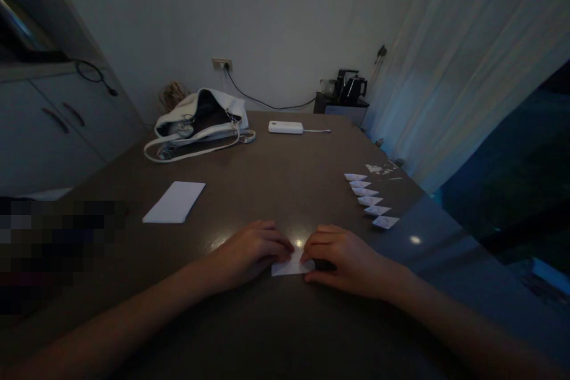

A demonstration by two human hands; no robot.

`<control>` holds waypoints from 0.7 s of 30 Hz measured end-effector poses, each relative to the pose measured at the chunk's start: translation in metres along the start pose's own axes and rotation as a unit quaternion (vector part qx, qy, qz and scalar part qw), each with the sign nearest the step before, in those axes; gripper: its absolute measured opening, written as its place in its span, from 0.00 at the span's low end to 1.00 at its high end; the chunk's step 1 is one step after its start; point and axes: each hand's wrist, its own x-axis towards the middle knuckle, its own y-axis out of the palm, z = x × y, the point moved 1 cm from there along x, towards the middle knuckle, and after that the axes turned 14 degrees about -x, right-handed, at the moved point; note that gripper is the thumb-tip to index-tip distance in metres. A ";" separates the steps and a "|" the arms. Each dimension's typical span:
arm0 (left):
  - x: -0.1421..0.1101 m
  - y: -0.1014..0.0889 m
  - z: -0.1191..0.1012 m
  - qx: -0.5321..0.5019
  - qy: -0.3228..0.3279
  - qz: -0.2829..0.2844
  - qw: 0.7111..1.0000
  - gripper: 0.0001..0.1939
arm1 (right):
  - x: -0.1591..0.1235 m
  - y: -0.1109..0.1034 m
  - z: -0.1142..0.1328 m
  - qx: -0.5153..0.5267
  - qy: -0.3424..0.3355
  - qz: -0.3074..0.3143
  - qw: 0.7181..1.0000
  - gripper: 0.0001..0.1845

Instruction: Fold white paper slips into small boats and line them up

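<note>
A small sheet of folded white paper point(291, 268) lies on the table in front of me, its straight lower edge toward me. My left hand point(253, 249) has its curled fingers closed on the paper's left part. On the right side, my right hand point(341, 258) grips the paper between bent fingers and thumb. The fingers hide part of the upper folds. To the right stands a slanting row of several small folded paper boats point(367, 192). A stack of white paper point(175, 202) rests at the left, apart from my hands.
A white handbag point(200, 98) lies open at the table's back left. A white power bank point(285, 127) with a short cable is near the back edge. Paper scraps point(377, 170) lie by the right edge. Beyond the table stands a black kettle point(355, 89).
</note>
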 end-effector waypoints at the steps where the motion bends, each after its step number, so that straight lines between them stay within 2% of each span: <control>1: 0.000 -0.001 -0.002 0.008 -0.008 0.000 1.000 0.10 | 0.000 0.001 0.001 -0.006 0.003 0.000 1.000 0.10; 3: -0.001 -0.003 -0.007 0.021 -0.034 0.008 0.999 0.06 | 0.000 0.003 0.001 -0.011 0.008 -0.002 1.000 0.08; 6: -0.001 -0.004 -0.012 0.025 -0.071 0.021 0.997 0.12 | 0.000 0.005 0.001 -0.011 0.010 -0.007 1.000 0.07; 8: -0.001 -0.004 -0.013 0.021 -0.081 0.020 0.996 0.11 | 0.000 0.005 0.001 -0.011 0.010 -0.014 1.000 0.06; 12: 0.000 -0.003 -0.015 0.031 -0.081 0.021 0.996 0.08 | 0.000 0.004 0.002 -0.015 0.006 -0.014 1.000 0.06; 21: -0.001 -0.005 -0.016 0.042 -0.061 0.017 0.997 0.07 | 0.000 -0.001 0.006 -0.013 0.002 -0.011 1.000 0.06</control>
